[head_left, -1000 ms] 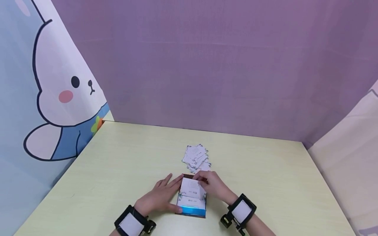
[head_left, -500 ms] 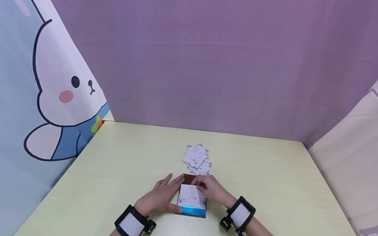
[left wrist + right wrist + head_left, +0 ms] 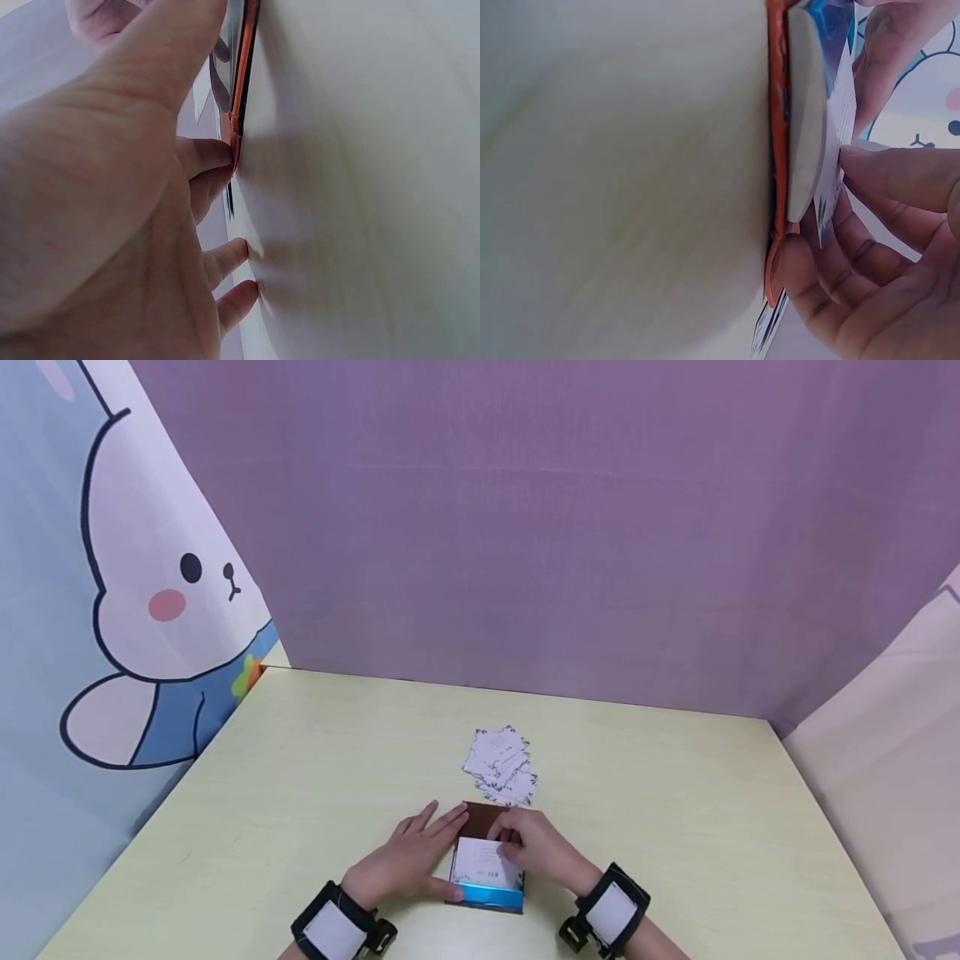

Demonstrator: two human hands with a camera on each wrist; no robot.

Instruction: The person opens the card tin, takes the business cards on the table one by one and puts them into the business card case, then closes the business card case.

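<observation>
While the left hand (image 3: 408,860) lies flat with straight fingers against the left side of the brown tray (image 3: 480,817), the right hand (image 3: 536,847) pinches a white card (image 3: 480,860) lying in that tray. Beyond the tray, loose cards (image 3: 501,764) lie heaped on the table (image 3: 675,827).

Purple wall (image 3: 525,527), pale green table (image 3: 675,827)

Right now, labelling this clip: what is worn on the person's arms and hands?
Both hands, the left hand and the right hand, are bare, with no sleeves visible. Each wrist carries a black strap-on mount with a white square panel on top: left wristband, right wristband.
</observation>
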